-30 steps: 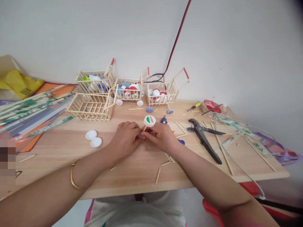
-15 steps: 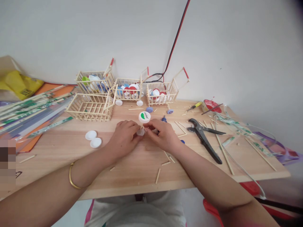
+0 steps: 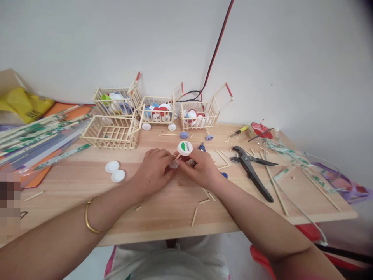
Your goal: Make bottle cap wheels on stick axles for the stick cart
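Observation:
Both hands meet over the middle of the table around a short wooden stick (image 3: 177,157) with a bottle cap on each end. The upper white bottle cap (image 3: 185,148), printed green and black, faces up and tilts to the right. My left hand (image 3: 154,167) is closed, its fingertips on the lower whitish cap (image 3: 174,164). My right hand (image 3: 201,165) is closed too, with thumb and finger pinching at the stick and the lower cap's edge; the exact contact is partly hidden. Two white caps (image 3: 118,176) lie left of my left hand.
Behind stand several small stick-built carts (image 3: 159,111), some filled with caps, and a stick basket (image 3: 110,134). Black pliers (image 3: 252,173), a yellow cutter (image 3: 240,130), a red-stained bowl (image 3: 261,131) and cut sticks lie right. Bagged sticks (image 3: 43,130) lie left.
The printed cap has tipped and shifted right and slightly nearer, so the stick now leans right. Both hands stay in nearly the same place.

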The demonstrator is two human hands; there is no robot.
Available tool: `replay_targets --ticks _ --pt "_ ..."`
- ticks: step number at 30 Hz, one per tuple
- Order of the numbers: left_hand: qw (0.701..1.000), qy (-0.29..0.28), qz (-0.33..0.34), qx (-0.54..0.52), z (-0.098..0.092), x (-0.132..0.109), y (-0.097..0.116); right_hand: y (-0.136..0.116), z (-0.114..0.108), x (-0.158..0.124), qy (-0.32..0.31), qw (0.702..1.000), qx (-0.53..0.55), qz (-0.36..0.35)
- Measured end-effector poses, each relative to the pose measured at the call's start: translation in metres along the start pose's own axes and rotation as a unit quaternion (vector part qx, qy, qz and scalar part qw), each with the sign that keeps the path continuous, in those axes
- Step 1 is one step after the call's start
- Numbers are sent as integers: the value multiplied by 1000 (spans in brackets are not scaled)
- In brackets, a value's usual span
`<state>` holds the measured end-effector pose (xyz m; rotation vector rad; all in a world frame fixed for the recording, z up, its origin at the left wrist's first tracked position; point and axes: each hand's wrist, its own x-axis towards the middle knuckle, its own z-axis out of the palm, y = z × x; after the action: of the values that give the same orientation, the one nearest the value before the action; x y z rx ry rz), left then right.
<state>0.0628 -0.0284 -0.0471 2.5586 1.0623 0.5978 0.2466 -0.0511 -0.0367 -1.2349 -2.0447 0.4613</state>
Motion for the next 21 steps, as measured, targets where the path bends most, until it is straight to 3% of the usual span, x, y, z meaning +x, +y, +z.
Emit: replay_targets --ticks 6,21 --pt "1000 -16 -6 -9 -1 1 4 0 -2 2 -9 1000 3 -21" --pt "1000 -24 -1 7 2 1 0 1 -2 2 -55 998 3 22"
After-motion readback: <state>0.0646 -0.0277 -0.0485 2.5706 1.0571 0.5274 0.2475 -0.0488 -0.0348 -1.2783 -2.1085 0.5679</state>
